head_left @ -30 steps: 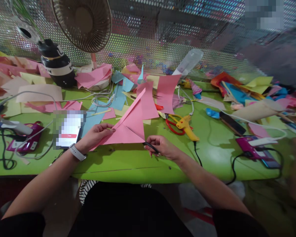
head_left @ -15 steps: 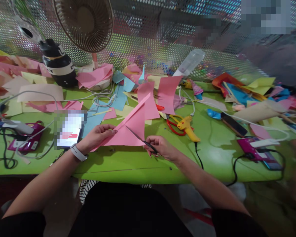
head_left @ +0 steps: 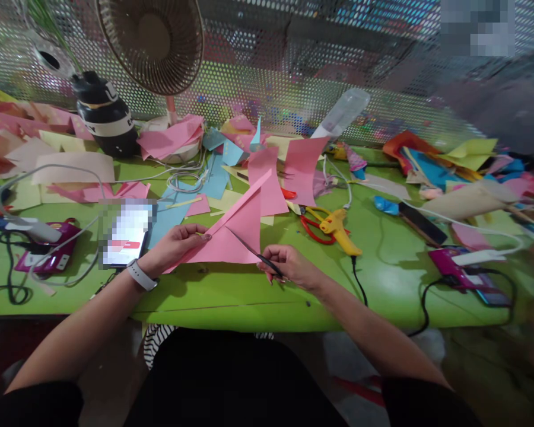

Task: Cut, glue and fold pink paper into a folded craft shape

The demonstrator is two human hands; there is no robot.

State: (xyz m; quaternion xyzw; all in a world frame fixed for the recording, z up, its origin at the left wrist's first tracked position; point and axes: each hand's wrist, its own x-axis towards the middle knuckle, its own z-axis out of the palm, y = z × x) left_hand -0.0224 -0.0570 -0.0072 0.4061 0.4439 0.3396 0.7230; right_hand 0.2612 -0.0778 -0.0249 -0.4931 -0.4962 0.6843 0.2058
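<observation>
My left hand [head_left: 184, 240] pinches the left edge of a pink paper sheet [head_left: 235, 243], where a narrow strip runs diagonally up to the right. The sheet is roughly triangular and held just over the green table. My right hand [head_left: 289, 267] is closed around the dark handles of a pair of scissors [head_left: 249, 246]. Their blades point up and left across the sheet, with the tip near its middle. Whether the blades are parted I cannot make out. More pink sheets [head_left: 305, 172] stand curled behind the paper.
A lit phone [head_left: 129, 234] lies left of my left hand. Right of the paper are a yellow glue gun [head_left: 338, 231] and red-and-yellow handled tools [head_left: 311, 225]. A fan [head_left: 153, 38], a black bottle [head_left: 104, 115] and paper scraps line the back. Power strips [head_left: 454, 267] with cables lie at both sides.
</observation>
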